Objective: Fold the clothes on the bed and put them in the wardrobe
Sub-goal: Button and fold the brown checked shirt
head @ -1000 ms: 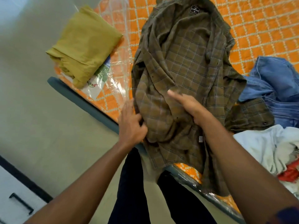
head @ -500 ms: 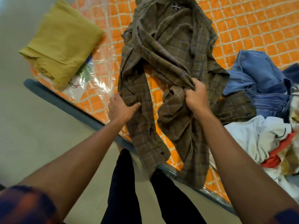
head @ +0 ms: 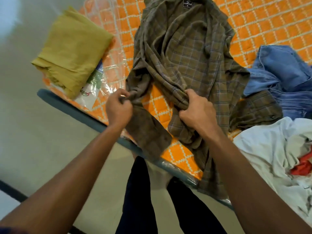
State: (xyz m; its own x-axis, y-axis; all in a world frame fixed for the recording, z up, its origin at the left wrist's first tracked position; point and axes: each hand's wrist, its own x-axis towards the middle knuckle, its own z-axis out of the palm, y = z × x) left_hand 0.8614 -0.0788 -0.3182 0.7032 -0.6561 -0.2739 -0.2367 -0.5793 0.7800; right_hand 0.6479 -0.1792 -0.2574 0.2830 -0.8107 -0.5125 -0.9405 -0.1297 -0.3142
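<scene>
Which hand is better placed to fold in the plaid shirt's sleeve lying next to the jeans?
Probably the right hand: it grips bunched fabric of the plaid shirt just beside that sleeve, on the jeans side. The left hand pinches the opposite edge and would have to cross over.

Bedroom in a home, prob. Bed (head: pixel 67 105) w/ grey edge, orange quilted cover (head: pixel 261 22) under clear plastic (head: pixel 111 78). Everyday laundry strewn on top: checked shirt (head: pixel 194 56), jeans (head: pixel 283 73), white tee (head: pixel 270 146) w/ red cloth (head: pixel 302 164), plus folded mustard garment (head: pixel 72 53) at corner. Plain pale floor (head: pixel 42 141) alongside.
</scene>
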